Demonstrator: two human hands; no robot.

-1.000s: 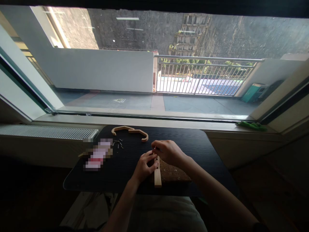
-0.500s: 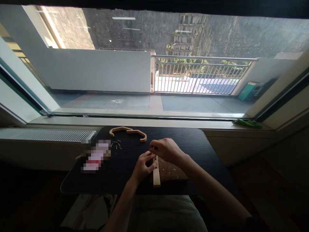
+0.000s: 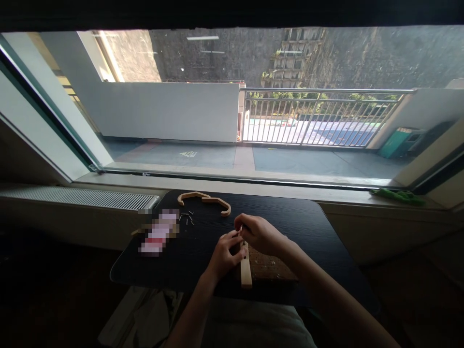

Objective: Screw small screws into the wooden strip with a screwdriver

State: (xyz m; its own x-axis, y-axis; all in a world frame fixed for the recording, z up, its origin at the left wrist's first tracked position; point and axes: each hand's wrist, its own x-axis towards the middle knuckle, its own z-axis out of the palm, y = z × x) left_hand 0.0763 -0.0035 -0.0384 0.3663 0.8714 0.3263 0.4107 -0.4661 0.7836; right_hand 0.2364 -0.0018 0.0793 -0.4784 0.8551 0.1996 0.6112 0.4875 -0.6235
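A pale wooden strip (image 3: pixel 246 271) with small holes lies on the edge of a brown cork board (image 3: pixel 270 268) on a black table (image 3: pixel 203 244). My left hand (image 3: pixel 224 253) rests against the strip's left side and steadies it. My right hand (image 3: pixel 259 234) is closed over the strip's far end, fingertips pinched on something small and dark that I cannot make out. Both hands meet above the strip's top.
Two curved wooden pieces (image 3: pixel 205 199) lie at the table's far edge. Several small dark nails (image 3: pixel 186 218) are scattered beside a blurred pink packet (image 3: pixel 159 232). A white radiator (image 3: pixel 79 197) runs along the left under the window sill; a green object (image 3: pixel 397 195) lies on the sill at right.
The view has shifted so the table sits further right in frame. Both hands stay on the strip in the same pose, with only slight finger movement.
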